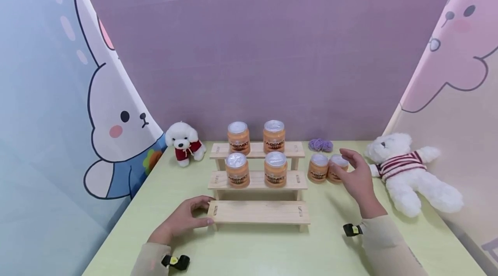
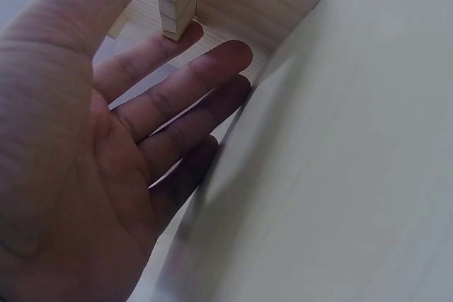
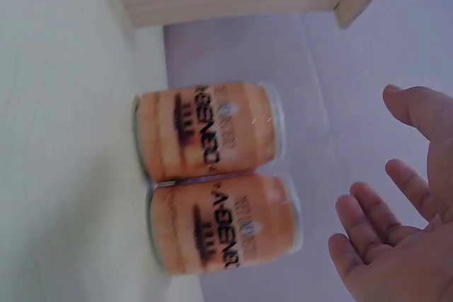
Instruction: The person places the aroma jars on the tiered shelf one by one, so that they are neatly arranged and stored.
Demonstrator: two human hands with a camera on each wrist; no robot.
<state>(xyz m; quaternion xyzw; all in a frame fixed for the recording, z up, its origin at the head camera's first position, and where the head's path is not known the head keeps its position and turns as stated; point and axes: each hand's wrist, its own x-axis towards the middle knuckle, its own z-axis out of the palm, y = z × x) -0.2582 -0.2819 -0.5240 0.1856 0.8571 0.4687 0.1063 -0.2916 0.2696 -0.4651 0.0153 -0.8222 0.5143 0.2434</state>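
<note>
A three-tier wooden stand (image 1: 256,212) stands mid-table. Two orange cans with silver lids, including a back-left can (image 1: 238,140), stand on its top tier, and two more, including a front-right can (image 1: 276,172), on the middle tier; the lowest tier is bare. My left hand (image 1: 186,219) touches the left end of that lowest tier, thumb towards the front corner, its other fingers (image 2: 191,90) stretched out by a wooden leg (image 2: 177,5). Two more cans stand side by side on the table, a left one (image 1: 318,169) and a right one (image 1: 335,172). Above them hovers my right hand (image 1: 355,181), fingers spread and holding nothing.
A bundle of purple yarn (image 1: 320,145) lies behind the two table cans. At the right lies a white teddy bear (image 1: 408,172) in a striped top. A small white plush dog (image 1: 184,144) sits at the back left. A purple backdrop (image 1: 256,51) closes off the rear.
</note>
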